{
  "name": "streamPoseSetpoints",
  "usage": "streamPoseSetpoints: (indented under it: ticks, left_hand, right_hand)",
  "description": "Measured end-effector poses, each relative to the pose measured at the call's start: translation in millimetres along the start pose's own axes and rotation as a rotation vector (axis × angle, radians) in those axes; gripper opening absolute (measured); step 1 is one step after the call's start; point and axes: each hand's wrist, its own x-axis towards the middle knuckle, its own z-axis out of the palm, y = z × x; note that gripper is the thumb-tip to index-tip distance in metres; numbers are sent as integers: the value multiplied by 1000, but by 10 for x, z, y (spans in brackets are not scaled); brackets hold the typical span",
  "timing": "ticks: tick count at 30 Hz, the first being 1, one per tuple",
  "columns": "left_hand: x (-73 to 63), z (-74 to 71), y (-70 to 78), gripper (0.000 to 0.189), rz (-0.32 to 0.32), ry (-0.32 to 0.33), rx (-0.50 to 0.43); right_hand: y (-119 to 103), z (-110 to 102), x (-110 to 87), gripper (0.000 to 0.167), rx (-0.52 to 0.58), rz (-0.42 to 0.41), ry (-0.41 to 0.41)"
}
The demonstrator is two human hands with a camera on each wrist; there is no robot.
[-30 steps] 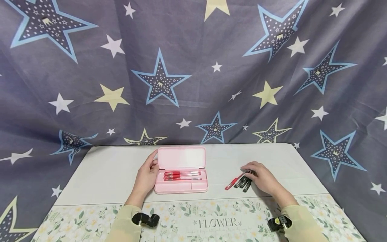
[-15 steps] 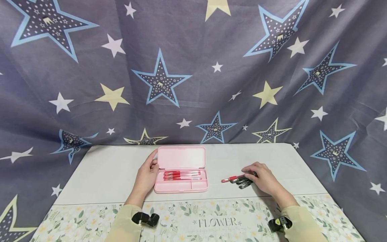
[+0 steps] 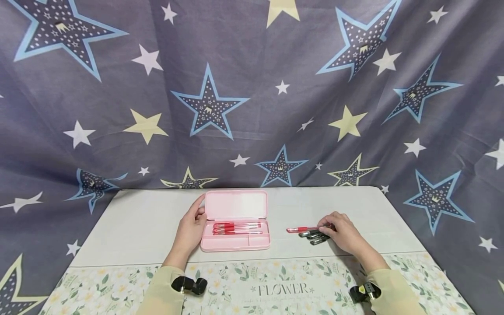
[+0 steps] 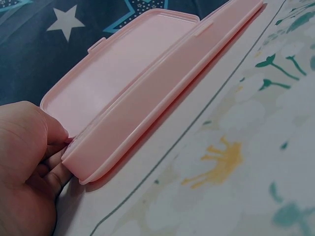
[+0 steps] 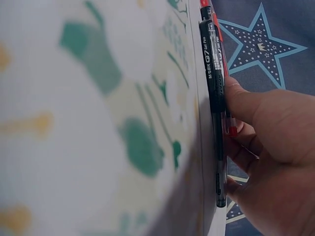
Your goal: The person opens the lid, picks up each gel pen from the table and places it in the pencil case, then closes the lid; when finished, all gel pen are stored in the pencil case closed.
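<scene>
An opened pink pencil case (image 3: 224,243) lies on the table, its lid (image 3: 236,205) tipped back and several red pens (image 3: 236,226) in its long compartment. My left hand (image 3: 191,232) grips its left end; in the left wrist view the thumb lies by the hinge corner and some fingers are behind. To the right, my right hand (image 3: 342,231) pinches a red pen (image 3: 301,229) that points left. Several black pens (image 3: 315,237) lie beside it under the fingers. The right wrist view shows a black gel pen (image 5: 212,69) in front, partly hiding the red one.
A white table surface (image 3: 283,253) carries the case and pens, with a flower-printed mat (image 3: 283,280) along the front. Behind and at the sides hangs a dark star-patterned cloth (image 3: 252,109). Each wrist wears a black camera strap (image 3: 189,285).
Beside the right hand, the red pen and black pens have swung round from slanting toward the front to pointing left. The left hand and pencil case have stayed put.
</scene>
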Motion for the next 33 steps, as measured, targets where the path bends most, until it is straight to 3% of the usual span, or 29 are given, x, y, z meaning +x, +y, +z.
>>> streamPoseSetpoints:
  ticks: [10,16,20,24,33]
  left_hand:
    - [-6,-2,7,63,6,-1,-5]
    - [-13,-8,11,63,3,-6,-6]
    - [-15,-5,23,63,0,-5,-10]
    - [-13,3,33,63,-3,0,-7]
    - [-16,-5,38,64,-2,1,-9]
  right_hand:
    - [5,9,-9,8,33,-4,48]
    - [-67,25,1,10,55,-69,115]
    - [-147,48,16,3,65,-114,155]
    - [-266,59,45,7,90,-150,186]
    - [-598,123,123,5,143,-167,181]
